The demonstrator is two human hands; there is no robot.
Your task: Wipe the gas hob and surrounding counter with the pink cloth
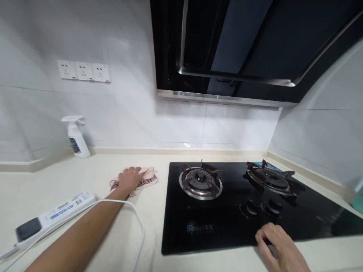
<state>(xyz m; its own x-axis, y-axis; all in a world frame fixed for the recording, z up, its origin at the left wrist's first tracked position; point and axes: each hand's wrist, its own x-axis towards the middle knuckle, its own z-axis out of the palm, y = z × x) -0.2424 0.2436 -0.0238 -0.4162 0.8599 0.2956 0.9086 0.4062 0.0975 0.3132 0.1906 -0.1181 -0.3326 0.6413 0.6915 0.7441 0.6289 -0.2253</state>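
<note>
My left hand [130, 179] presses a pale pink cloth [149, 177] with a dark patterned border onto the countertop, left of the gas stove. Its fingers are bunched over the cloth, which spreads out on both sides. A white cable [132, 204] loops over my left forearm. My right hand [276, 243] rests at the front edge of the black glass gas stove [227, 223], below the control knobs [262, 207]. Its fingers are curled in, and I see nothing held in them.
A white spray bottle [77, 138] stands at the back left. A white power strip [62, 211] lies on the countertop [113, 238] beside my left arm. Two burners [200, 183] with pan supports rise from the stove. A black range hood [227, 49] hangs above.
</note>
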